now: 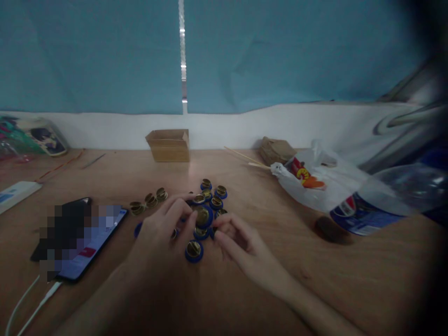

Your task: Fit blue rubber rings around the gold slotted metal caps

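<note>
Several round pieces with gold centres and blue rims lie clustered on the wooden table. My left hand has its thumb and fingers closed on a blue-rimmed gold disc, tilted toward the camera above the cluster. My right hand is at the right side of the cluster, fingers curled and pinched; what they hold, if anything, is hidden. One blue-rimmed disc lies between the hands, nearer the camera. Plain gold pieces sit in a short row beyond my left hand.
A small cardboard box stands at the back. To the left are a phone with white cables and a white power strip. On the right, a plastic bag with wrappers lies near a tilted cola bottle.
</note>
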`<state>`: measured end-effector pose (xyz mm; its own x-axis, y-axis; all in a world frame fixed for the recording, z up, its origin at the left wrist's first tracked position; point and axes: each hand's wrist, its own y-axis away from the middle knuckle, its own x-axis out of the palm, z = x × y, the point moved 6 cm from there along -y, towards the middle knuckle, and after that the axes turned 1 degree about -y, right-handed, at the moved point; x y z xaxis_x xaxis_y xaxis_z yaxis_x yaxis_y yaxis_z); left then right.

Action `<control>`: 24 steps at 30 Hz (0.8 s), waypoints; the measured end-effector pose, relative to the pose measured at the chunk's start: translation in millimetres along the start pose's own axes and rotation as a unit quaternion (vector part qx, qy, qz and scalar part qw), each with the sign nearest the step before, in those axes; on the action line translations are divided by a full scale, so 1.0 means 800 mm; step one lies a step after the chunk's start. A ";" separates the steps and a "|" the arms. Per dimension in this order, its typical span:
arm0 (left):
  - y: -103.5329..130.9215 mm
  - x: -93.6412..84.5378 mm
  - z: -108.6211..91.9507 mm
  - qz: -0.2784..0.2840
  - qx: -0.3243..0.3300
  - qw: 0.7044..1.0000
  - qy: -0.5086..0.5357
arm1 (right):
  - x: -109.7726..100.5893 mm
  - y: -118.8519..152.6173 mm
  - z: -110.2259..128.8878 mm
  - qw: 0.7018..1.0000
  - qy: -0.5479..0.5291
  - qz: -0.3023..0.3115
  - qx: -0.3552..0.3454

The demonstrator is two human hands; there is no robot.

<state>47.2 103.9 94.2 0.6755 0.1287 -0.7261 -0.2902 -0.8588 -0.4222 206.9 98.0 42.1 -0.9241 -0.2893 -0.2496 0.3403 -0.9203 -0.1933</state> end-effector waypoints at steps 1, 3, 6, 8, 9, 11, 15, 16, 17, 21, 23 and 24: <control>0.003 0.009 -0.008 -0.005 0.016 0.999 0.029 | 0.002 -0.001 -0.001 0.999 -0.043 0.013 0.015; 0.007 0.027 -0.016 0.002 0.026 0.996 0.090 | 0.002 -0.002 -0.002 0.994 -0.098 0.028 0.028; 0.008 0.046 -0.009 0.020 -0.027 0.974 0.225 | -0.005 -0.002 -0.002 0.993 -0.114 0.026 0.021; 0.008 0.054 0.001 0.025 -0.076 0.939 0.335 | -0.009 -0.002 -0.003 0.995 -0.101 0.022 0.013; 0.008 0.057 0.006 0.026 -0.096 0.918 0.384 | -0.010 -0.003 -0.004 0.996 -0.092 0.018 0.012; 0.008 0.062 0.013 0.027 -0.122 0.886 0.445 | -0.011 -0.003 -0.007 0.997 -0.070 0.005 0.013; 0.011 0.069 0.025 0.030 -0.162 0.870 0.465 | -0.010 -0.002 -0.009 0.999 -0.029 -0.018 0.019; 0.011 0.070 0.026 0.031 -0.167 0.868 0.467 | -0.011 -0.001 -0.008 1.000 -0.007 -0.025 0.015; 0.011 0.072 0.026 0.037 -0.168 0.865 0.471 | -0.011 0.000 -0.006 0.999 0.024 -0.031 0.008; 0.009 0.078 0.023 0.074 -0.154 0.849 0.500 | -0.013 0.006 0.004 0.982 0.175 -0.049 -0.060; 0.008 0.080 0.024 0.070 -0.151 0.833 0.528 | -0.012 0.009 0.008 0.965 0.232 -0.058 -0.107; 0.008 0.081 0.026 0.063 -0.152 0.823 0.544 | -0.011 0.010 0.010 0.957 0.252 -0.064 -0.131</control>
<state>74.8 116.8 33.4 0.9080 -0.3486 0.2326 -0.3328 -0.9371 -0.1052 216.5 91.2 50.3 -0.7822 0.0469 -0.6212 0.3219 -0.8233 -0.4675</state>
